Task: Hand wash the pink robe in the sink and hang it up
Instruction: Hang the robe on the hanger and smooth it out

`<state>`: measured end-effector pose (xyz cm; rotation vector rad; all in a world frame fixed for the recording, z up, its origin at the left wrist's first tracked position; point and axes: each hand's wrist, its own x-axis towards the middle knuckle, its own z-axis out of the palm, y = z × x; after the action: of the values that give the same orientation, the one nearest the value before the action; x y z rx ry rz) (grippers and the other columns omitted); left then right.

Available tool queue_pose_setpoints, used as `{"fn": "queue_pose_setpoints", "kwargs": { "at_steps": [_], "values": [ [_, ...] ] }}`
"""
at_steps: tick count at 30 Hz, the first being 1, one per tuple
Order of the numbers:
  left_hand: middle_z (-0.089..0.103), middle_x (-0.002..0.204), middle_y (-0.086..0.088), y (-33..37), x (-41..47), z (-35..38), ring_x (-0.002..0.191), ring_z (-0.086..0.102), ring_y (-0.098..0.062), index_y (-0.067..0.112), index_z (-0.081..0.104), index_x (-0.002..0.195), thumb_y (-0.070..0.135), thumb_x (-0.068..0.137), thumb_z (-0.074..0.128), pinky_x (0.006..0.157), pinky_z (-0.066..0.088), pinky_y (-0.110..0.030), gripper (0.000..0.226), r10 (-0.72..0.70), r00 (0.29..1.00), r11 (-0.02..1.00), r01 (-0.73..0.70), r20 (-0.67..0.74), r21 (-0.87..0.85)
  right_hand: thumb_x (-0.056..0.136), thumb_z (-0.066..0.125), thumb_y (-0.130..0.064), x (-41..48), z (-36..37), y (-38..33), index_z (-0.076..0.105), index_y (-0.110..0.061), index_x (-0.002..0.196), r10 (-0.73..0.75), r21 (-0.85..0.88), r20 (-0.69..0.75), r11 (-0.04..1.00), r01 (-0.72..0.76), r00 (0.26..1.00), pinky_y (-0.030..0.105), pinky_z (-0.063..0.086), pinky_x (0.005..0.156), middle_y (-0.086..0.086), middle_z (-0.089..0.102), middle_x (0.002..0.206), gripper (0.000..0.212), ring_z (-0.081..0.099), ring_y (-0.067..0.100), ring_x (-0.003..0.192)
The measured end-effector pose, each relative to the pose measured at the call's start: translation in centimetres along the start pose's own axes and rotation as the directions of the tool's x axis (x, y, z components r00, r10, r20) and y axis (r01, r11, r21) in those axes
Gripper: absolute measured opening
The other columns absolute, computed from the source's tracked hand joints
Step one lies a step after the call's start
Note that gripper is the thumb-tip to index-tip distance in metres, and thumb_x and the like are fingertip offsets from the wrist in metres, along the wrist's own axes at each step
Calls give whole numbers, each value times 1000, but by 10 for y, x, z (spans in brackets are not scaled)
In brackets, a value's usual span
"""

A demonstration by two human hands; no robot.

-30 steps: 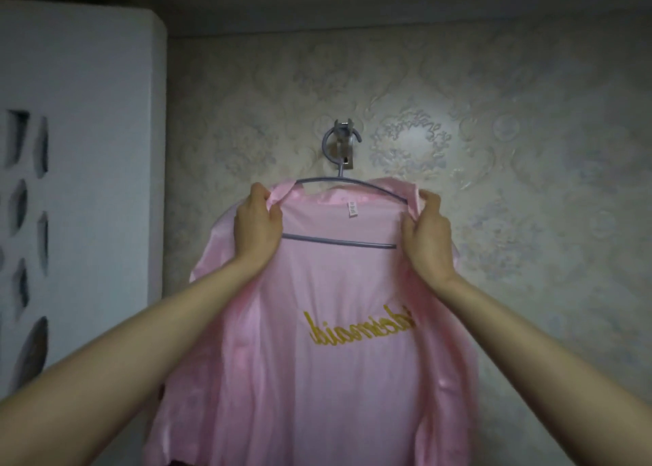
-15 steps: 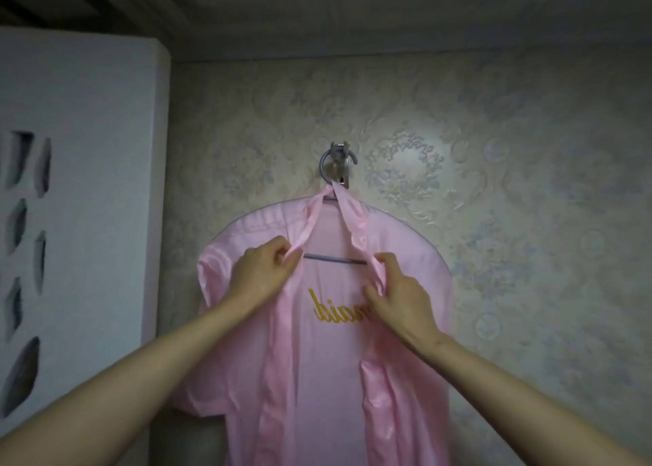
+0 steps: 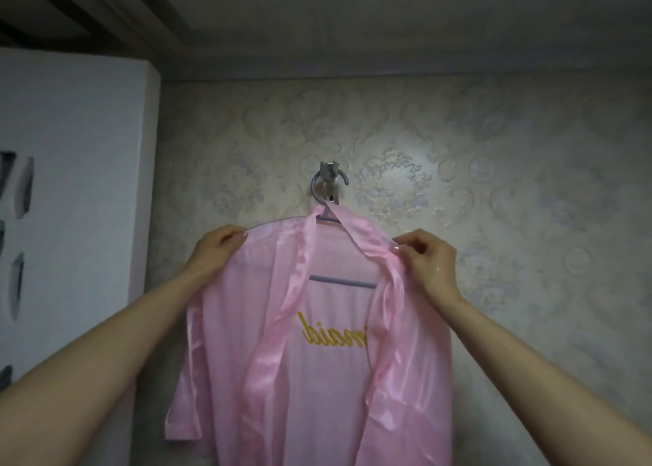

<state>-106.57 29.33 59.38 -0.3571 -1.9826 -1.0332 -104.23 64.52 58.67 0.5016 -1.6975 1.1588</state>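
So the pink robe (image 3: 317,342) is on the grey hanger (image 3: 342,282), and the hanger's hook is over the metal wall hook (image 3: 328,186) up above both hands. Left hand (image 3: 215,250) is pinching the robe's shoulder seam, fingers closed on the fabric right at the hanger's end; right hand (image 3: 427,264) is pinched on the satin collar band on the other shoulder. Between the two grips the front hangs open and you can see the gold lettering (image 3: 331,335) through it, backwards. Looks like the last step to me, just squaring it up. What I'd worry about: that fabric is slippery, and the right shoulder looks bunched inward of the grip, so one uneven tug could slide it off the hanger, or lift the hanger clean off the wall hook.
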Motion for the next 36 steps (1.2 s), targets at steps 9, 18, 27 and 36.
{"fn": "queue_pose_setpoints", "kwargs": {
  "at_steps": [9,18,27,36],
  "values": [
    [52,74,-7,-2,-20,2,68,45,-9,6,62,81,10,91,58,53,36,-14,11,-296,890,909,151,-346,-389,91,61,-17,42,5,-3,69,-10,81,310,92,267,934,-345,912,10,46,61,-8,68,69,15,58,9,71],
    [62,88,-17,0,-58,-12,80,58,-34,5,54,86,19,100,41,62,31,-34,24,269,900,888,-94,-344,450,77,75,-10,34,7,1,68,-17,63,187,122,201,969,-214,962,8,40,57,-16,62,54,17,50,-9,54],
    [62,90,-5,22,-31,-32,79,55,-19,15,60,105,28,95,52,73,39,-27,19,43,999,972,-37,-23,232,90,62,-31,40,4,-11,68,-15,93,148,75,341,980,-184,928,16,46,79,-2,68,91,17,63,11,86],
    [62,100,-8,1,-25,-31,60,55,18,-2,61,114,0,91,53,62,39,2,25,-60,997,995,63,45,-72,78,73,-8,13,-32,14,73,-8,93,192,170,215,958,-230,958,12,43,72,-7,70,76,15,59,-3,69]
  ]
}}
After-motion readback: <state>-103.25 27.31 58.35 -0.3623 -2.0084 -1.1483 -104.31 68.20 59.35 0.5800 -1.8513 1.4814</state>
